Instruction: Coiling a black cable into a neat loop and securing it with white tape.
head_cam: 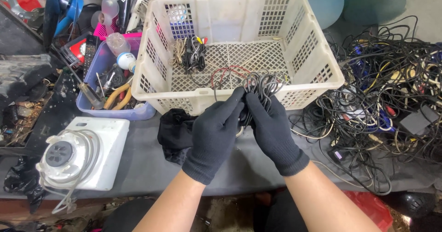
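Both my gloved hands, left hand (212, 137) and right hand (271, 130), grip closed on a coiled black cable (258, 87) at the white basket (317, 52) rim; tangled cable pile (391, 89) remains on the counter (147, 163).

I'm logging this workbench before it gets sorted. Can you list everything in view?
crate: one, cream, table centre, a few coiled cables inside
cable bundle: one, black, held at the crate's front rim
cable heap: one, mixed colours, right
bin: one, lilac, left of crate, tools inside
fan part: one, white, front left
cloth: one, black, before the crate
left hand: black glove, on the bundle
right hand: black glove, on the bundle
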